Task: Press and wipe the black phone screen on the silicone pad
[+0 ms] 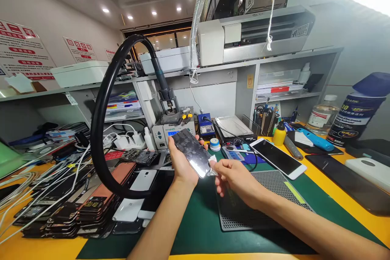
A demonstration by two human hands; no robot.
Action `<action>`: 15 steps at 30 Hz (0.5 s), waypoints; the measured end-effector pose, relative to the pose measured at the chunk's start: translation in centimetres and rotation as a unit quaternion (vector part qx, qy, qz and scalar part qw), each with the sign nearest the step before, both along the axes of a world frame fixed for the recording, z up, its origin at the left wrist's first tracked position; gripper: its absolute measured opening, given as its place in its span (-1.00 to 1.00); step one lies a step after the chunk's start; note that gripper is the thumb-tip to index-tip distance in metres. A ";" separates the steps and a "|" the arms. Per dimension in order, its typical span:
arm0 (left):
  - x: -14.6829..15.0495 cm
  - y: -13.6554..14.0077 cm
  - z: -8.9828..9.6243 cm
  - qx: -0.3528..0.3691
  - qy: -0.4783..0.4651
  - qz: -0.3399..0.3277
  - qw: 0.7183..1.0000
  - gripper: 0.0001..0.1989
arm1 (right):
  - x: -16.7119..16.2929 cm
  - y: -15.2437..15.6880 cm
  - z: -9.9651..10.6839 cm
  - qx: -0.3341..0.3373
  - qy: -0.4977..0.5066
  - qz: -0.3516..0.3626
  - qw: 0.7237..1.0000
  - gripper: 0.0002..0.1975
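A dark, smudged smartphone (192,148) lies tilted in my left hand (184,166), whose fingers wrap round its edges, with the thumb at its left side. Light glints off the phone's near end. My right hand (233,174) pinches a crumpled white wipe (213,161) against the phone's lower right corner. Below both hands a grey perforated mat (262,203) rests on the green work mat (198,223). To the right of my right hand lies a white-framed phone (278,157) with a dark screen.
Stacks of phone parts (97,203) and white cables fill the left side. A thick black hose (99,130) arches over them from the soldering station (173,126). A yellow bottle (279,134), a clear bottle (323,113) and a blue spray can (353,113) stand at right.
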State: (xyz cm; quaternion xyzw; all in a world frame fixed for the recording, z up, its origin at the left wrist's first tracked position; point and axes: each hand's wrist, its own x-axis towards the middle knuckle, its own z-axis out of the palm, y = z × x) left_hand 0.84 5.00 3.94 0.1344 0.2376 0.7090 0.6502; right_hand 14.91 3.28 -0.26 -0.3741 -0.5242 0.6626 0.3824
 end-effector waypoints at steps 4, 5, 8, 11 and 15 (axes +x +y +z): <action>0.1 -0.2 0.0 0.012 -0.002 0.010 1.000 -0.35 | -0.5 -0.8 0.0 -0.010 -0.010 0.081 0.997 -0.43; 0.1 -0.2 -0.1 0.015 -0.001 0.014 1.000 -0.36 | -0.6 -1.0 -0.1 0.004 -0.026 0.080 0.996 -0.44; 0.0 -0.3 -0.1 0.019 0.006 0.020 1.000 -0.42 | -0.6 -1.1 -0.2 0.056 -0.086 0.053 0.993 -0.45; 0.1 -0.5 -0.2 0.012 0.028 0.003 1.000 -0.46 | -0.2 -0.8 -0.3 0.084 -0.134 0.077 0.984 -0.47; 0.6 -0.7 -0.4 -0.006 0.058 -0.031 0.998 -0.50 | 0.7 -0.8 0.4 0.111 -0.187 0.143 0.966 -0.49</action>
